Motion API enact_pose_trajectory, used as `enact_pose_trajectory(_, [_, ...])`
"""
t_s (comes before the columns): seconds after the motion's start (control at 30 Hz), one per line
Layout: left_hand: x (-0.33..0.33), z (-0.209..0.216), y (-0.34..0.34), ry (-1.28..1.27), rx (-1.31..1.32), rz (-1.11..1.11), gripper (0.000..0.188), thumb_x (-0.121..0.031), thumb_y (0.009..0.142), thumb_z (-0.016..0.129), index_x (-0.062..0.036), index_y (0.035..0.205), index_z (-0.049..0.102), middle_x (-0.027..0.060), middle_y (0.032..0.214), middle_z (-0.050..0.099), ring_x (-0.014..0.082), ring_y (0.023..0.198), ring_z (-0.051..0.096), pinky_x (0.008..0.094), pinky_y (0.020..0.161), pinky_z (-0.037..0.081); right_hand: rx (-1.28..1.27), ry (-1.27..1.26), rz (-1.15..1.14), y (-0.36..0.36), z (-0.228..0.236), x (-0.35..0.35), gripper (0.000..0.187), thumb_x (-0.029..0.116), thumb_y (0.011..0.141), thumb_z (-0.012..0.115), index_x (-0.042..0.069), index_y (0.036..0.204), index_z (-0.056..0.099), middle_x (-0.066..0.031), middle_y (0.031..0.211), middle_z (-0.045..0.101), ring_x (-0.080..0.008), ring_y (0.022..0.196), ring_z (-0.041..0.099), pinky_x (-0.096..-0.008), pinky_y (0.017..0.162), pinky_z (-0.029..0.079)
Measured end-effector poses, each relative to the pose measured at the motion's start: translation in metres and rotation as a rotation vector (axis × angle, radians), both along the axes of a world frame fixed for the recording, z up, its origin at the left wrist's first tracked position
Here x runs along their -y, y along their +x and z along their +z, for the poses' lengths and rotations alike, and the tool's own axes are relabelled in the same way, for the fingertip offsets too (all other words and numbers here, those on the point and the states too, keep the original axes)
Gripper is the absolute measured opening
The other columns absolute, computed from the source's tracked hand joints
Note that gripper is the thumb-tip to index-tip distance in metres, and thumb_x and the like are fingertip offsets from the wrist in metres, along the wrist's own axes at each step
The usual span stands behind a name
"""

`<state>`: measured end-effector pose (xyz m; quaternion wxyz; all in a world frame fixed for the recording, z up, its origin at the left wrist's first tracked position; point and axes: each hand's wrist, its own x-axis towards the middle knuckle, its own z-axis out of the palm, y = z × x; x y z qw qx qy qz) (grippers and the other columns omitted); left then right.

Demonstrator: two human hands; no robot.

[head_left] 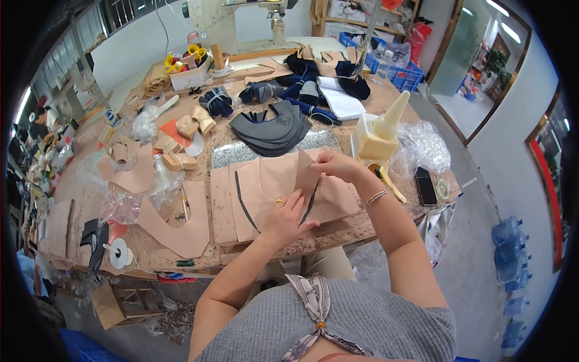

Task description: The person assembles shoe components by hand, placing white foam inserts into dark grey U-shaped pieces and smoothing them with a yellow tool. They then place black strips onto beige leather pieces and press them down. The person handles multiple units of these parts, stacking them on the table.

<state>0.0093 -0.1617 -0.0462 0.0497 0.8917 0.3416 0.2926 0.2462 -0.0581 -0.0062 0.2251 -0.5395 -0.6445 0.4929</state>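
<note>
In front of me lies a layered stack of flat beige sheet pieces, which look like leather or lining material. Two dark curved strips, one of them the left strip, run along the piece edges. My left hand rests on the stack with fingers and thumb apart, its fingertips beside the right-hand strip. At the far side of the stack, my right hand pinches the edge of a raised beige flap. Beyond it, dark grey curved pieces lie piled on a silvery sheet.
A cream container with a cone-shaped spout stands right of the stack, near a yellow-handled tool and a black phone. Left lie a U-shaped beige piece and a white spool. Dark bundles lie farther back.
</note>
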Motion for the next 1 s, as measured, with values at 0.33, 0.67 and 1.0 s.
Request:
enact_pose_trajectory(0.33, [-0.005, -0.009, 0.002, -0.083, -0.055, 0.018, 0.067, -0.046, 0.09, 0.056, 0.0098, 0.127, 0.051, 0.0218, 0.139, 0.046, 0.0378, 0.11, 0.052, 0.0434, 0.1, 0.04, 0.117, 0.089, -0.258, -0.017, -0.015, 0.015, 0.016, 0.015, 0.087, 0.065, 0.0, 0.088, 0.061, -0.009, 0.069, 0.064, -0.0163, 0.053, 0.063, -0.0287, 0.045, 0.049])
enact_pose_trajectory(0.67, [-0.01, 0.018, 0.009, -0.143, -0.328, -0.025, 0.09, -0.067, 0.081, 0.054, 0.0043, 0.135, 0.045, 0.0163, 0.144, 0.042, 0.0362, 0.105, 0.055, 0.0414, 0.093, 0.046, 0.354, 0.478, -0.255, -0.016, -0.022, 0.025, 0.019, 0.019, 0.074, 0.075, 0.003, 0.082, 0.069, -0.0153, 0.075, 0.067, -0.0285, 0.073, 0.066, -0.0381, 0.069, 0.051])
enact_pose_trajectory(1.0, [-0.012, -0.007, 0.008, -0.014, -0.207, 0.005, 0.089, -0.072, 0.08, 0.051, 0.0003, 0.131, 0.052, 0.0177, 0.141, 0.047, 0.0354, 0.102, 0.057, 0.041, 0.088, 0.048, 0.463, 0.784, -0.285, -0.037, -0.021, 0.07, 0.032, 0.02, 0.084, 0.066, 0.001, 0.111, 0.062, -0.0181, 0.116, 0.062, -0.034, 0.107, 0.059, -0.0408, 0.09, 0.047])
